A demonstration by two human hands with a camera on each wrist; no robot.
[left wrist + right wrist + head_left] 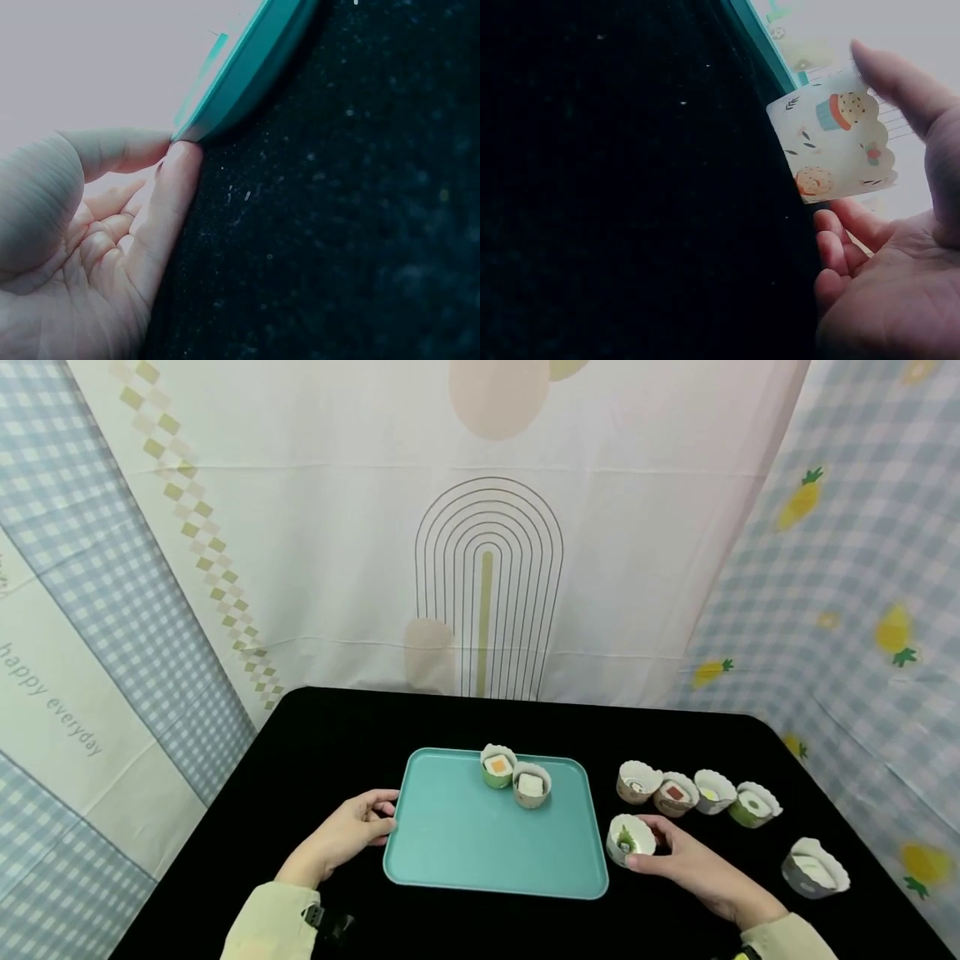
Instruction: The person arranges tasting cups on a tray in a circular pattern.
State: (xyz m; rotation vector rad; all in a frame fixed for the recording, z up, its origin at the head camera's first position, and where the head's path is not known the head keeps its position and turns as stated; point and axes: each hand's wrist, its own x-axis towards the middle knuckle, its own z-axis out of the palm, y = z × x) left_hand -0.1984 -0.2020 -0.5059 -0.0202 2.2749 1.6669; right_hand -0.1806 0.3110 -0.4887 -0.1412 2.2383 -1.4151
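Note:
A turquoise rectangular tray [495,852] lies on the black table. My left hand [348,835] pinches its left rim between thumb and forefinger, as the left wrist view also shows. Just off the tray's right edge, my right hand [697,867] holds a white paper baking cup [829,139] printed with cupcakes and a doughnut, thumb on one side and fingers on the other. Something green and white sits inside this cup. On the tray near the back edge stand two cups touching, one with an orange-and-white piece [498,766], the other with a white piece [531,785].
Behind my right hand several filled cups stand in a row, among them a brown one [637,783], one with a red-topped piece [676,795] and a green one [754,806]. A grey cup [814,870] stands alone at the far right. A patterned curtain [337,568] hangs behind the table.

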